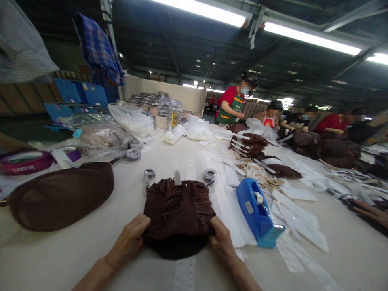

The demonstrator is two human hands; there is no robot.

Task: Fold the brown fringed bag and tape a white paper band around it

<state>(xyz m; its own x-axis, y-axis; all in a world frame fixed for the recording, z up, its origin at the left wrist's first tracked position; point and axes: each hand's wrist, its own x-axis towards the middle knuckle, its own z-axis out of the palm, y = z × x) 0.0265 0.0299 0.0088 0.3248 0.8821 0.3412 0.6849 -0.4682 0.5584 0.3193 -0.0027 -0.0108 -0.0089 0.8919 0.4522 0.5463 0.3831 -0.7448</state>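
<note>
A dark brown fringed bag (pixel 178 220) lies on the table in front of me, its rounded darker edge towards me. My left hand (pixel 131 236) is closed on its left side, and my right hand (pixel 222 238) grips the right side. The fingertips are partly hidden by the bag. Beyond its far edge sit two wrapped grey coils, one on the left (pixel 149 174) and one on the right (pixel 209 175), apparently joined to the bag's corners. A small pale strip (pixel 177 178) sticks up between them.
To the right stands a blue tape dispenser (pixel 254 214) among white paper strips (pixel 300 210). A larger brown bag (pixel 63 196) lies left, near purple tape rolls (pixel 27 162) and clear plastic bags (pixel 103 139). Stacked brown pieces (pixel 247 145) sit further back; several co-workers work beyond.
</note>
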